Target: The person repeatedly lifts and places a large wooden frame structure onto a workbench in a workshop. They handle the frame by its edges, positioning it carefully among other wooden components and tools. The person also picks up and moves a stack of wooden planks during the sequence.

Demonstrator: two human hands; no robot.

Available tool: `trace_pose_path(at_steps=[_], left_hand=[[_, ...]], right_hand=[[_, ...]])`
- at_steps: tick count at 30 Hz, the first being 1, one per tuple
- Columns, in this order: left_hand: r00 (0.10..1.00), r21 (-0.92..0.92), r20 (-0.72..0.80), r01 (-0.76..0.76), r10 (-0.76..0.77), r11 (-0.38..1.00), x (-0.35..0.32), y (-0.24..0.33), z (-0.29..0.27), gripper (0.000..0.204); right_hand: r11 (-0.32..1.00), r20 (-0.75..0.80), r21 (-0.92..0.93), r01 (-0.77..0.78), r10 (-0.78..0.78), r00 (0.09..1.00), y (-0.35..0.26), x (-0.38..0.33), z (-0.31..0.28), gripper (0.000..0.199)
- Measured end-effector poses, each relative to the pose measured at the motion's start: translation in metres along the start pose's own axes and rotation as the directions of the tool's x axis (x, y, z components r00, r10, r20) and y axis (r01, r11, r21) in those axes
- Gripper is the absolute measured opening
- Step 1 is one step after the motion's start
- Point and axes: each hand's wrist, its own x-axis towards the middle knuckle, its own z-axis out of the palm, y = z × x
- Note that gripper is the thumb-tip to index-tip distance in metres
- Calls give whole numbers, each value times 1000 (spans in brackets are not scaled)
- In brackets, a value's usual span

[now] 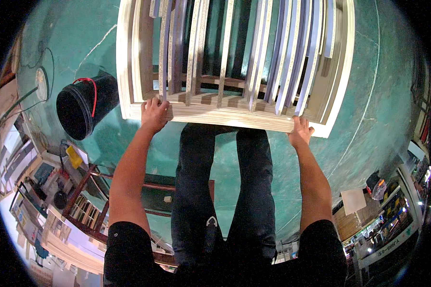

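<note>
Head-worn fisheye cam (L of pr), facing dn twd floor (390, 95).

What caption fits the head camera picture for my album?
Left fingers and right fingers grip a pale slatted wooden frame, green floor around.

**Bright wood, dark rim**

Pale wood (230, 116) between left grip (154, 115) and right grip (301, 130) catches strongest light; green floor (340, 153) around them is dimmer. Small lights (428, 171) glare beyond the right grip; straight lines bend toward black corners.
</note>
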Motion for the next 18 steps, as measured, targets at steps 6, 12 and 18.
trace_pose_path(at_steps=[6,12,18], left_hand=[[997,49,62,38,-41,998,13,-3,52,56],[993,1,94,67,-67,998,23,-3,65,40],[994,72,76,69,-75,995,28,-2,85,54]], right_hand=[[999,-18,24,37,-37,999,8,17,42,66],[999,-4,42,6,-6,1000,3,30,66,68],[1000,39,-4,-24,24,999,8,26,77,72]])
